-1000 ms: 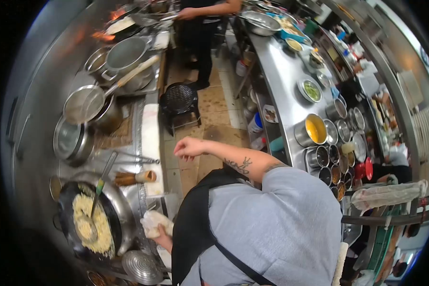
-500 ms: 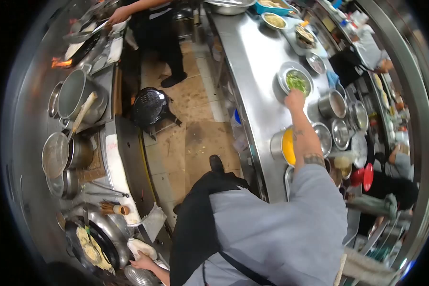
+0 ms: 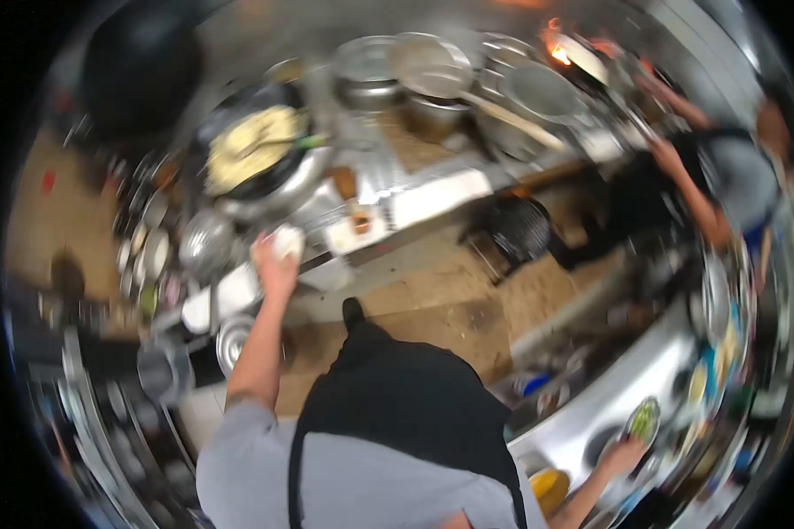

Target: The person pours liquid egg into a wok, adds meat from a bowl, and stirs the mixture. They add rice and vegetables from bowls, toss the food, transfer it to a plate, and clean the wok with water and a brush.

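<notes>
My left hand (image 3: 275,266) is closed around a folded white cloth (image 3: 288,242) at the near side of the stove. Just beyond it sits a dark wok (image 3: 269,181) holding a flat yellow egg-like mass (image 3: 249,148), with a green-tipped utensil (image 3: 310,141) lying across it. On the right, my right hand (image 3: 625,454) grips the near rim of a small metal bowl of chopped greens (image 3: 645,420). Motion blur hides the fingers' detail there. A yellow-filled container (image 3: 549,488) stands under my right forearm.
A co-worker (image 3: 670,176) handles a pan near flames (image 3: 559,53) at the stove's far right. Pots and a wooden-handled strainer (image 3: 432,81) occupy the back. A black stool (image 3: 513,234) stands on the cardboard-covered floor (image 3: 432,317). The steel counter (image 3: 582,406) is at lower right.
My view has swung left towards the stove, bringing the wok and my left hand with the cloth nearer the centre. My right hand has gone from the greens to the bowl's rim.
</notes>
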The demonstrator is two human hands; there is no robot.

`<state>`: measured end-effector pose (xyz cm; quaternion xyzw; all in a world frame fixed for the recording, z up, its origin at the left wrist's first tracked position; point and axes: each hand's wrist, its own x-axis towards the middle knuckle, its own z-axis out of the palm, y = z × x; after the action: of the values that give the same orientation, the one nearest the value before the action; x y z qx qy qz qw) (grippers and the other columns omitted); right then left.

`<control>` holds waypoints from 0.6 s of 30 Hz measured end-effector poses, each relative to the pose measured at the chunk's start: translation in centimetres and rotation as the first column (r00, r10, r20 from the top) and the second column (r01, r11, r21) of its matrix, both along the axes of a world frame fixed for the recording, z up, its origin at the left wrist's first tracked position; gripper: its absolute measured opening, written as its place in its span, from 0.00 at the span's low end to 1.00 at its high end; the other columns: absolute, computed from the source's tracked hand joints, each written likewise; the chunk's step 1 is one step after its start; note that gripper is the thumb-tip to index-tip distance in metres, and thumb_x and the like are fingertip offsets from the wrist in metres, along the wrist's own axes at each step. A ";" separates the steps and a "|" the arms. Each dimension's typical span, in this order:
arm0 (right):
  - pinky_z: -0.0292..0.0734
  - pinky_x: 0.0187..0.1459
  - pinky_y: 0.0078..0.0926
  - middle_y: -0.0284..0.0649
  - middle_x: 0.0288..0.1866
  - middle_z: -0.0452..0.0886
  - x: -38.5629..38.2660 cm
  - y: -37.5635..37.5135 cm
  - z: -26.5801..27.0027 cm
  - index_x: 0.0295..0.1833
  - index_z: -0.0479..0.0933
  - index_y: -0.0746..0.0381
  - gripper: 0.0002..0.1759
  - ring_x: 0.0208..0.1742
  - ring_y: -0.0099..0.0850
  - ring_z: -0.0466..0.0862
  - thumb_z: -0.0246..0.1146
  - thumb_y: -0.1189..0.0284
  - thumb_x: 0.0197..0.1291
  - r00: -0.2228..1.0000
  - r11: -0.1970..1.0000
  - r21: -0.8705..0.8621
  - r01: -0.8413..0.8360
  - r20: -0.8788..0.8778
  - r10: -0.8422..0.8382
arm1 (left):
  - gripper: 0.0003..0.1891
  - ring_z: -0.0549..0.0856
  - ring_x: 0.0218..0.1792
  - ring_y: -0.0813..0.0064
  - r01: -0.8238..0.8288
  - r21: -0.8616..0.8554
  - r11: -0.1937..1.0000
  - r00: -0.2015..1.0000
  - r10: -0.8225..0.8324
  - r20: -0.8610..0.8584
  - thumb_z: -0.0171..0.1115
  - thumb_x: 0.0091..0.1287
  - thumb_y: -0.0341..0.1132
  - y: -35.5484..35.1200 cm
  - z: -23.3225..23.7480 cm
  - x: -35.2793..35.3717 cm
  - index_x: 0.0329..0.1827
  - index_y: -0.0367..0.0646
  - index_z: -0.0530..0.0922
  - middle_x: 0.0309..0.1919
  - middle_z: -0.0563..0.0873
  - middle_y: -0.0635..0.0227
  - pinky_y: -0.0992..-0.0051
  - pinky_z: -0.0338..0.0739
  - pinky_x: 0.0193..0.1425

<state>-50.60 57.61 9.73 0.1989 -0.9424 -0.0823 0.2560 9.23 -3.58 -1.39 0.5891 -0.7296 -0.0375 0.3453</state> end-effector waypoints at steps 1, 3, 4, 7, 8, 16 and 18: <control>0.75 0.44 0.43 0.48 0.42 0.82 0.4 -3.8 2.4 0.43 0.81 0.63 0.11 0.42 0.46 0.80 0.63 0.77 0.52 0.979 0.978 -0.044 -0.204 0.014 0.205 | 0.29 0.64 0.70 0.44 -0.042 0.033 0.999 0.998 0.044 -0.048 0.64 0.55 0.30 -0.2 0.8 -0.3 0.63 0.34 0.69 0.68 0.66 0.46 0.56 0.57 0.75; 0.75 0.45 0.39 0.46 0.42 0.81 2.9 -10.8 6.5 0.42 0.80 0.64 0.10 0.42 0.47 0.80 0.62 0.81 0.52 0.882 0.874 -0.197 -0.445 0.074 0.465 | 0.28 0.63 0.70 0.44 -0.073 0.056 0.996 0.989 0.079 -0.124 0.62 0.57 0.27 -0.5 2.1 -0.2 0.63 0.36 0.69 0.70 0.63 0.48 0.57 0.57 0.75; 0.75 0.47 0.36 0.46 0.42 0.80 4.6 -15.4 8.8 0.42 0.79 0.66 0.09 0.43 0.47 0.79 0.61 0.83 0.54 0.834 0.819 -0.301 -0.488 0.114 0.539 | 0.28 0.64 0.70 0.45 -0.075 0.067 0.995 0.980 0.086 -0.177 0.63 0.57 0.28 -1.0 2.3 0.2 0.63 0.37 0.69 0.70 0.62 0.49 0.58 0.59 0.74; 0.74 0.44 0.28 0.45 0.42 0.80 9.6 -27.9 13.4 0.44 0.79 0.67 0.14 0.42 0.40 0.80 0.57 0.89 0.52 0.533 0.431 -0.571 -0.699 -0.014 0.846 | 0.25 0.66 0.69 0.48 -0.099 0.041 0.994 0.953 0.107 -0.283 0.62 0.59 0.28 -1.7 3.7 2.3 0.61 0.37 0.70 0.70 0.64 0.51 0.60 0.63 0.72; 0.73 0.42 0.26 0.45 0.41 0.79 11.8 -32.3 14.9 0.43 0.80 0.68 0.13 0.41 0.37 0.79 0.58 0.89 0.52 0.415 0.277 -0.588 -0.760 -0.112 0.903 | 0.25 0.68 0.68 0.50 -0.114 0.025 0.993 0.947 0.117 -0.301 0.62 0.59 0.28 -1.8 4.0 3.3 0.61 0.37 0.71 0.69 0.66 0.52 0.61 0.64 0.71; 0.64 0.21 0.19 0.34 0.23 0.74 29.4 -64.4 15.0 0.28 0.72 0.63 0.09 0.19 0.21 0.68 0.63 0.81 0.59 -0.322 -0.094 -0.933 0.348 -0.212 0.923 | 0.23 0.80 0.56 0.62 -0.267 0.238 0.934 0.710 0.357 -0.607 0.61 0.60 0.24 0.6 3.4 14.3 0.60 0.40 0.72 0.62 0.75 0.59 0.67 0.77 0.55; 0.57 0.20 0.17 0.28 0.21 0.71 37.7 -71.7 13.3 0.32 0.74 0.59 0.09 0.17 0.19 0.63 0.63 0.73 0.66 -0.554 0.230 -0.724 0.650 -0.246 0.795 | 0.21 0.82 0.51 0.68 -0.350 0.157 0.924 0.684 0.366 -0.630 0.62 0.61 0.25 1.6 2.7 17.6 0.59 0.41 0.73 0.57 0.78 0.61 0.71 0.79 0.48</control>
<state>-12.88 -14.05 23.04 0.3513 -0.2385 0.6905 -0.5856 26.79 -2.01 1.27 0.6741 -0.4347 -0.1798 0.5695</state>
